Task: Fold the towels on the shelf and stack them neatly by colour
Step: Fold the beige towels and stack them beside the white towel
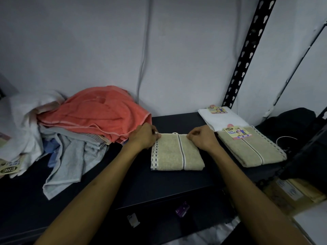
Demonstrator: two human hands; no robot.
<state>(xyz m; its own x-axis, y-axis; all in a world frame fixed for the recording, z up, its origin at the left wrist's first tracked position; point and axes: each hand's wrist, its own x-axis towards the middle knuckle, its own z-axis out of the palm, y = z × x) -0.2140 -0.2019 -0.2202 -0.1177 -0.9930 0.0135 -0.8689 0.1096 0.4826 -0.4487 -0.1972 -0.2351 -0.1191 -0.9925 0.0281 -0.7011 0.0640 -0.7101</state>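
Both hands' fingers (156,133) pinch a folded beige towel's (177,154) far corners; right of them two lie folded, left a heap (85,124) waits unfolded.

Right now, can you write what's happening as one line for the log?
step: folding beige towel | left hand: pinches far-left corner | right hand: pinches far-right corner | folded beige towel: at right | unfolded pile: left

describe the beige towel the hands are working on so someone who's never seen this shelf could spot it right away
On the dark shelf, right of the loose heap topped by a coral terry towel, lies a folded beige terry towel. The left hand and right hand pinch its far corners. Unlike the beige folded towel at the right, it shows no paper label.
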